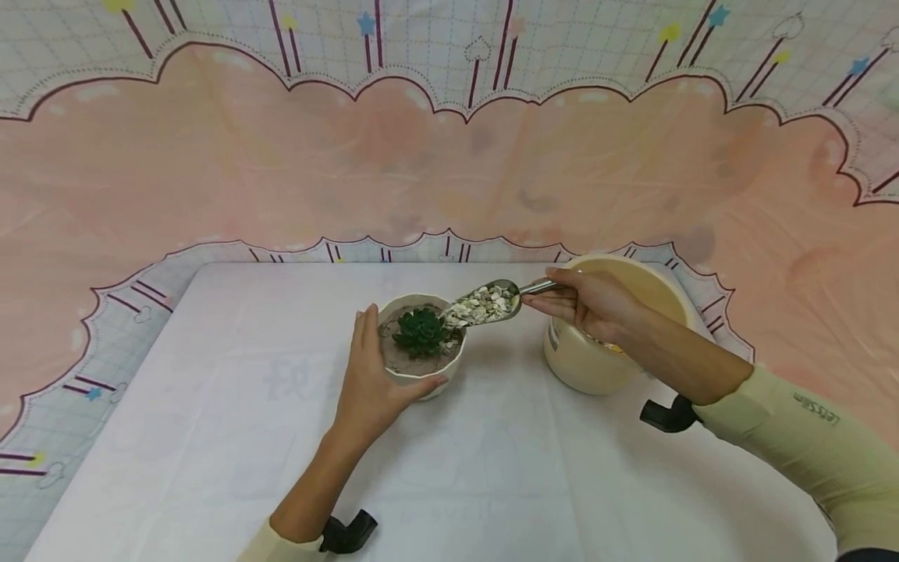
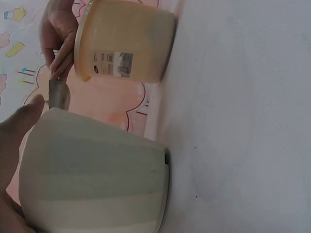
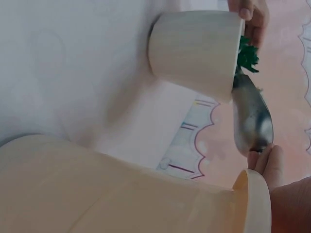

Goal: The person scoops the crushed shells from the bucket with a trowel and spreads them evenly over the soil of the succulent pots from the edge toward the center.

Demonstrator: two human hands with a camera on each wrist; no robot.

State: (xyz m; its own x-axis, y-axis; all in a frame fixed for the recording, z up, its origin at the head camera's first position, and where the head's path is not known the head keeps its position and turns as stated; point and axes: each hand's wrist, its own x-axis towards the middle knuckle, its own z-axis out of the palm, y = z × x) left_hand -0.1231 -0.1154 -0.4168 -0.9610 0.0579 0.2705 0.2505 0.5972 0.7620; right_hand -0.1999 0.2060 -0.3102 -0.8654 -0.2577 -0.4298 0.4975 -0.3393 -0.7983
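In the head view a white flower pot stands on the white tabletop, with a green succulent set in grey-brown soil. My left hand grips the pot, fingers along its left side and thumb at the front rim. My right hand holds a metal scoop by its handle. Pale pebbles or stone chips fill the scoop, whose tip is at the pot's right rim beside the succulent. A few pale chips lie on the soil near the tip. From the left wrist view, the pot's wall hides the soil.
A cream bucket with a label stands right of the pot, under my right forearm; its contents are mostly hidden. The white tabletop ends at a back edge, where a pink patterned cloth begins. Black wrist mounts stick out from both sleeves.
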